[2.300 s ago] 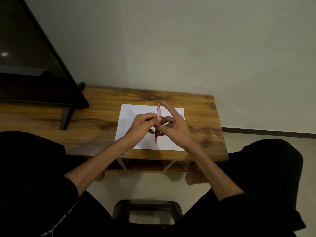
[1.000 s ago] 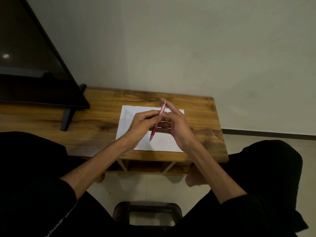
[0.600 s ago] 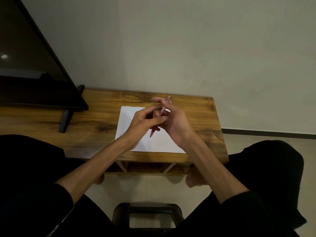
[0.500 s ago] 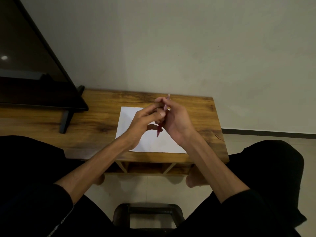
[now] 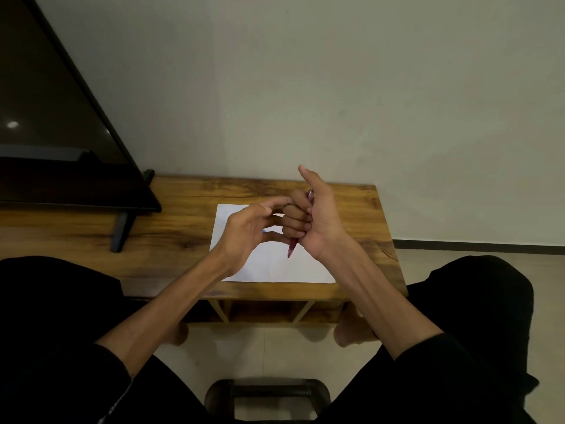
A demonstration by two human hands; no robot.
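A pink pen (image 5: 292, 248) stands nearly upright in my right hand (image 5: 321, 223), which grips it in a fist with the thumb sticking up; only the pen's tip below and its top end above the fingers show. My left hand (image 5: 244, 234) hovers just left of the fist with its fingers loosely spread, the index finger reaching to the right hand's knuckles. A small blue speck shows under the left fingers; what it is I cannot tell. Both hands are above a white sheet of paper (image 5: 275, 269) lying on the wooden table (image 5: 171, 237).
A dark TV screen (image 5: 61, 133) stands at the table's left end on a black foot (image 5: 120, 232). A plain wall runs behind the table. My black-clad knees flank the table's front edge, and a dark stool (image 5: 266, 393) sits on the tiled floor below.
My left hand has let go of the pen and its fingers have spread. My right hand has closed into a fist round the pen, bringing it more upright with the thumb raised.
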